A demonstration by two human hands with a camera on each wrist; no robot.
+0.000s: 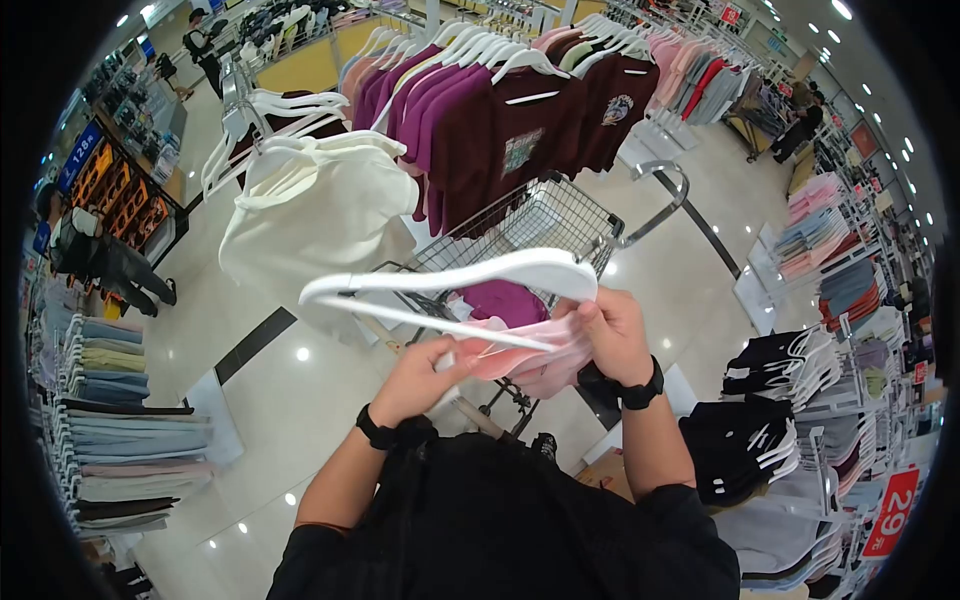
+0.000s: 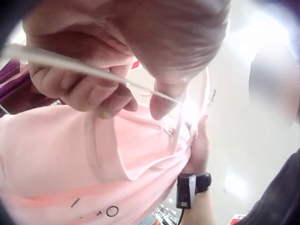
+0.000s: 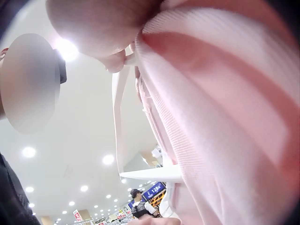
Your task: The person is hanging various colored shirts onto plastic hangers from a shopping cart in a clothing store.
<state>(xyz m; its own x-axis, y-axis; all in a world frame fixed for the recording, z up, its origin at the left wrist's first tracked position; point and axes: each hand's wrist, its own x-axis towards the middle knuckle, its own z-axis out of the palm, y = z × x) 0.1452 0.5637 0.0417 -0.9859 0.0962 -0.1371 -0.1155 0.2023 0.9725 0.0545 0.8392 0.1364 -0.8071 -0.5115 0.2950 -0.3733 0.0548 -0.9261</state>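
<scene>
A white clothes hanger (image 1: 470, 275) tilts across the front of the body, with a pink shirt (image 1: 540, 365) gathered at its right end. My right hand (image 1: 618, 338) grips the shirt and that hanger end together, thumb on top. At the shirt's left side, the curled fingers of my left hand (image 1: 415, 382) hold its edge by the neck opening. The hanger's thin bar (image 2: 93, 70) crosses in front of those fingers in the left wrist view. Ribbed pink fabric (image 3: 168, 122) fills much of the right wrist view, hiding most of the right fingers.
A wire shopping cart (image 1: 540, 225) stands ahead with a purple garment (image 1: 505, 300) in it. Beyond it is a rack of dark maroon shirts (image 1: 530, 130); a white top (image 1: 320, 205) hangs at left. Folded clothes (image 1: 140, 440) and black garments (image 1: 735, 440) flank the sides.
</scene>
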